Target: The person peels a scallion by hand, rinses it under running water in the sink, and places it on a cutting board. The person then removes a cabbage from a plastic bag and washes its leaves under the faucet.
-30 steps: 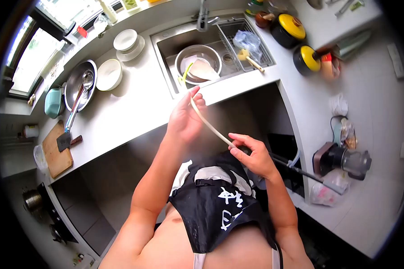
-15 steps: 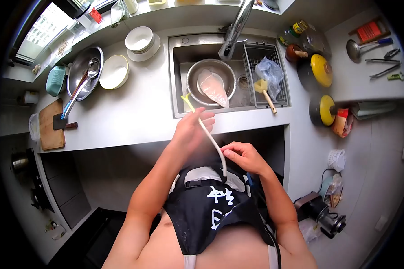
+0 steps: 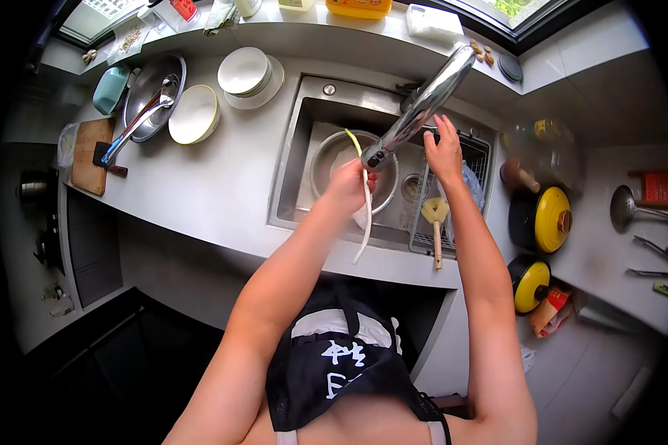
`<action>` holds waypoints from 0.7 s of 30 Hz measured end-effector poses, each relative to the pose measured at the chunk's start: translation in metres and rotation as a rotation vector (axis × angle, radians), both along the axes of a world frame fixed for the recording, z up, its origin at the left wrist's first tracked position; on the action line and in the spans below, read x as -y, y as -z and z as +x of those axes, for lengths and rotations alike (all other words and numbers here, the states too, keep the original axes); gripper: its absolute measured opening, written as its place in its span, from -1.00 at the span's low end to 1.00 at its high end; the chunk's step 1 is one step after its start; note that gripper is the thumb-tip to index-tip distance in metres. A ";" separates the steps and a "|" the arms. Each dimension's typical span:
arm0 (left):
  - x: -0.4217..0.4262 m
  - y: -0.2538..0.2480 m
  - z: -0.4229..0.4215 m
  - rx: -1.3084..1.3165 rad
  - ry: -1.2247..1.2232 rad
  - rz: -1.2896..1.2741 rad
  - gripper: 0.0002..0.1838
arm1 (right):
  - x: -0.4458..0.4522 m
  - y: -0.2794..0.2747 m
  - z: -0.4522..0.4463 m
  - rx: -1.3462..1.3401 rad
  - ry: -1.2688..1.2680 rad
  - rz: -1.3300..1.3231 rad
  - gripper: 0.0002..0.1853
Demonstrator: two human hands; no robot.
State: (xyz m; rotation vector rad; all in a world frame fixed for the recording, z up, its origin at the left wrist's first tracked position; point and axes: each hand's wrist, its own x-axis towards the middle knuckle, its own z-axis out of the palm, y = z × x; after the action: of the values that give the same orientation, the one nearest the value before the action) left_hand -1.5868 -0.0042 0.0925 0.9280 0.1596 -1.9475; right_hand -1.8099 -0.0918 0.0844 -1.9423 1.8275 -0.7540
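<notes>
My left hand (image 3: 349, 187) is closed around a scallion (image 3: 368, 215), a long white stalk with a yellow-green tip. It is over the metal bowl (image 3: 319, 167) in the sink (image 3: 280, 194), close to the head of the chrome faucet (image 3: 427, 100). A pale pink piece, like raw meat, lies in the bowl, mostly hidden by my hand. My right hand (image 3: 444, 153) reaches toward the faucet with its fingers stretched out, holding nothing. Whether it touches the faucet I cannot tell. No water stream shows.
Right of the bowl is a wire basket (image 3: 421, 241) with a wooden-handled brush (image 3: 436, 215) and a blue plastic bag (image 3: 470, 185). Yellow-lidded pots (image 3: 553, 219) stand at the right. Stacked white bowls (image 3: 243, 70), a metal basin (image 3: 150, 96) and a cutting board (image 3: 90, 167) are on the left.
My left hand has carried the scallion forward from the counter edge to over the sink. My right hand has left the stalk's lower end and stretched forward toward the faucet.
</notes>
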 end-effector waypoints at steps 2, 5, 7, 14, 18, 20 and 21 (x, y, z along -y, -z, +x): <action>0.007 0.007 -0.005 -0.014 -0.023 0.010 -0.90 | 0.004 0.010 0.004 -0.099 -0.050 0.036 -0.61; 0.008 0.013 -0.009 -0.123 -0.143 0.074 -0.90 | 0.004 -0.010 0.007 -0.107 0.024 0.175 -0.67; 0.007 0.016 -0.005 -0.147 -0.119 0.071 -0.81 | 0.004 -0.003 0.003 -0.159 -0.007 0.127 -0.72; 0.005 0.011 -0.005 -0.090 -0.153 0.107 -0.91 | -0.001 0.002 0.004 -0.112 -0.067 0.089 -0.76; 0.004 0.009 -0.006 -0.064 -0.165 0.074 -0.91 | -0.002 0.007 0.002 -0.058 -0.074 0.069 -0.70; 0.003 0.006 -0.006 -0.055 -0.146 0.053 -0.89 | -0.004 0.009 0.001 -0.063 -0.086 0.033 -0.70; 0.003 0.005 -0.006 -0.043 -0.125 0.032 -0.87 | -0.005 0.010 0.001 -0.067 -0.095 -0.003 -0.69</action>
State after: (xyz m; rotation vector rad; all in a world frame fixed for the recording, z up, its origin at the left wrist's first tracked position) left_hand -1.5928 -0.0074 0.0879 0.8759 0.2679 -1.8553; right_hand -1.8091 -0.0871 0.0744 -2.0635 1.7577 -0.6699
